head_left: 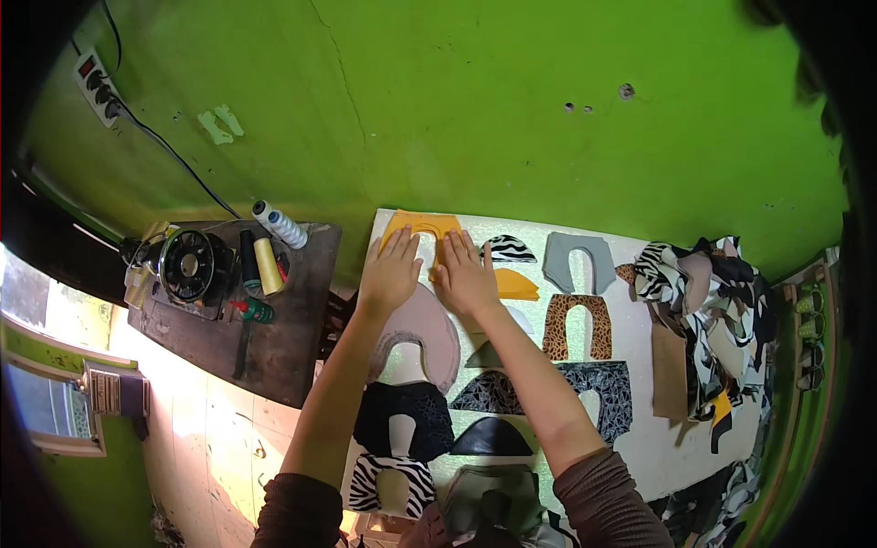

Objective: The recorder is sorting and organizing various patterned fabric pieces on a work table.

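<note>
On the far end of the white table, against the green wall:

Work piece: orange U-shaped cut-out, lying flat at the table's far left corner.
Left hand: flat, fingers spread, palm down on the left limb of the orange cut-out; pressing, not gripping.
Right hand: flat likewise, fingers spread on the right limb; nothing clasped.
Handling, judged: thin sheet, light, limp rather than stiff; likely to slide on the smooth top and to crease if pulled by one limb. Best taken by pinching an outer edge at the arch, or by both limbs at once.
Count, U-shaped pieces: about eight laid out: orange, pink, black lace, zebra, grey, leopard, dark patterned, one dull green at the near edge, partly hidden.
Count, small toe-shaped pieces: about five in a middle column: zebra, yellow, dark patterned, black, one pale, mostly under the right forearm.
Scrap heap: mixed offcuts at the right end, too tangled to count.
Side table: sewing machine; thread cones, three visible, one white, one yellow, one dark.
Wall: one power strip, upper left.
</note>
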Demonstrator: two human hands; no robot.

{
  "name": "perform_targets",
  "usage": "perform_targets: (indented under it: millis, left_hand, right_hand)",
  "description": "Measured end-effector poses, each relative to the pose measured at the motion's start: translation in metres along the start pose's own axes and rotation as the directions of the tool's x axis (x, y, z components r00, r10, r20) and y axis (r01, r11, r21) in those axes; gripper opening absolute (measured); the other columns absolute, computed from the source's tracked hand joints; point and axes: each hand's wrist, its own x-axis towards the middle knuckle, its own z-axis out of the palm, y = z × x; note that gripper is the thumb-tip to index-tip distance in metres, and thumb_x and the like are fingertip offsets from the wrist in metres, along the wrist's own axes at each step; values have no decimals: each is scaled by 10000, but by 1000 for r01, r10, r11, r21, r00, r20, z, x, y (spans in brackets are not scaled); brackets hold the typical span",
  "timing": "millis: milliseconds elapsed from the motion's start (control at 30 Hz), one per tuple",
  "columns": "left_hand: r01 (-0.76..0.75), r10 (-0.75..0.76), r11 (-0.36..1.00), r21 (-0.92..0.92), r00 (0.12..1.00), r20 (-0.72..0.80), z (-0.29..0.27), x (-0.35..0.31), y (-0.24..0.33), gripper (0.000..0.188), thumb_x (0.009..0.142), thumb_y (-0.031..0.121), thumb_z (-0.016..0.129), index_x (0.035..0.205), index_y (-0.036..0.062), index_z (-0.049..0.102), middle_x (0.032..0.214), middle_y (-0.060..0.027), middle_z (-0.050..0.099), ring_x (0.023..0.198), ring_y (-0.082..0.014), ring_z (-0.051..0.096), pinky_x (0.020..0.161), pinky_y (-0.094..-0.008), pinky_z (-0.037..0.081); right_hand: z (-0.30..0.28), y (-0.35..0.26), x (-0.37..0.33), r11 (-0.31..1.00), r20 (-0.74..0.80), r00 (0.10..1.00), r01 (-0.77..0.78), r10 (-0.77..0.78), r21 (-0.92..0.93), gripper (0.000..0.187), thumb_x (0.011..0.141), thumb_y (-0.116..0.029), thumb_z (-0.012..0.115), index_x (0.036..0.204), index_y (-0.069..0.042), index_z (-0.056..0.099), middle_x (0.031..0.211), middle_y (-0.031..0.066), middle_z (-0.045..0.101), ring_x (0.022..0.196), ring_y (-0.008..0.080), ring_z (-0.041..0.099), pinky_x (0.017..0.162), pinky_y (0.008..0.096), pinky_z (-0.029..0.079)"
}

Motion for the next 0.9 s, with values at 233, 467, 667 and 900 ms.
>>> perform_targets:
  millis: [233, 467, 667, 900]
  left_hand:
    - [18, -30, 984, -175, 997, -68, -34, -53, 94, 321, 848, 217, 480, 1099, 33, 558, 1167, -108, 540, 1093, -260, 486, 921, -406, 344]
    - [-65, -27, 904, -423, 978, -207, -86, -115, 226, 56, 780, 109, 565, 790, 54, 571, 757, -85, 572, 725, -264, 550, 650, -375, 412]
    - [-72, -36, 830, -553, 983, -183, -105, -115, 356, 87, 796, 104, 546, 767, 24, 565, 720, -133, 562, 683, -323, 541, 643, -409, 408]
    - [-130, -55, 775, -619, 961, -271, -116, -91, 488, 101, 828, 108, 514, 782, 25, 551, 729, -117, 542, 711, -290, 550, 650, -375, 421]
  right_hand:
    - [-53, -1, -78, 981, -58, 987, -138, 147, 134, 414, 829, -226, 476, 1185, -18, 506, 1105, 148, 578, 1044, 286, 528, 1002, 505, 265]
    - [-122, 30, -219, 872, -282, 918, -120, 280, 475, 176, 790, -139, 533, 895, -32, 624, 806, 135, 632, 778, 305, 581, 779, 417, 412]
    - [-181, 93, -306, 870, -340, 911, -42, 235, 491, 153, 796, -90, 527, 894, -20, 621, 829, 150, 626, 782, 321, 585, 736, 394, 440]
    - [-252, 177, -368, 889, -380, 893, -48, 242, 455, 165, 798, -37, 501, 922, -6, 606, 799, 157, 582, 747, 330, 547, 673, 394, 434]
